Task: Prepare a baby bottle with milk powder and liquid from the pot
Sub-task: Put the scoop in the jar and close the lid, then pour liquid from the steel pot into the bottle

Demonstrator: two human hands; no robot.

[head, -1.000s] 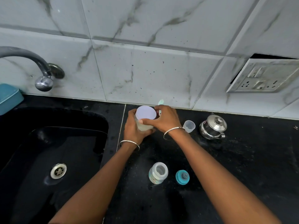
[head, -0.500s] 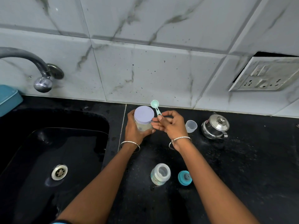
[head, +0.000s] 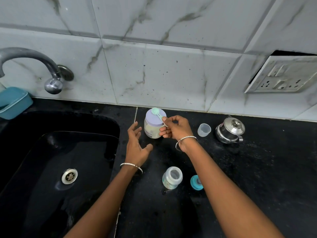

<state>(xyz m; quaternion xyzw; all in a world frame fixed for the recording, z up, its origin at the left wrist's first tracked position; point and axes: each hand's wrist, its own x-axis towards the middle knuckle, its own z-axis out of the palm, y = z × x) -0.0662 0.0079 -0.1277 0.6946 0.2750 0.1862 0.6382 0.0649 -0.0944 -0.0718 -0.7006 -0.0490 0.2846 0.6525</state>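
Note:
A clear jar of milk powder (head: 151, 130) with a lilac lid (head: 154, 118) stands on the black counter near the wall. My right hand (head: 176, 128) pinches the handle of a mint-green scoop (head: 157, 112), whose bowl lies over the lid. My left hand (head: 136, 146) hovers open just left of the jar, apart from it. The open baby bottle (head: 172, 177) stands nearer me, its teal cap with teat (head: 196, 182) beside it on the right. A small steel pot (head: 229, 130) with a lid sits at the right.
A clear plastic cup (head: 204, 130) stands between the jar and the pot. A black sink (head: 56, 160) with a drain fills the left, under a metal tap (head: 51, 79). A blue tub (head: 12, 103) sits at the far left. A wall socket (head: 283, 76) hangs loose at right.
My left hand has let go of the jar and drawn back to the left, fingers spread. My right hand has brought the scoop over the lid.

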